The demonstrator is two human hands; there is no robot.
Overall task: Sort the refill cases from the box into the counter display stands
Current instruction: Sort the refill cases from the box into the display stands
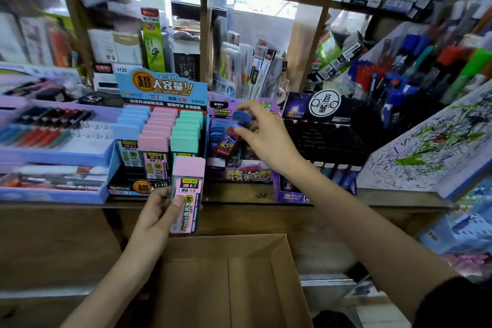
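Blue-capped case (240, 118) blurred, part-hidden by R fingers (249, 107).

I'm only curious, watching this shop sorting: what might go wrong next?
The right hand only pinches the blue-capped case over the crowded purple stand; it might slip or knock neighbours. The left hand holds the pink case above the box, where it could drop back.

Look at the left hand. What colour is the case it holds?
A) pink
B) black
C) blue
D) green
A: the left hand grips a pink refill case in front of the blue display stand; the blue-capped case is in the right hand.
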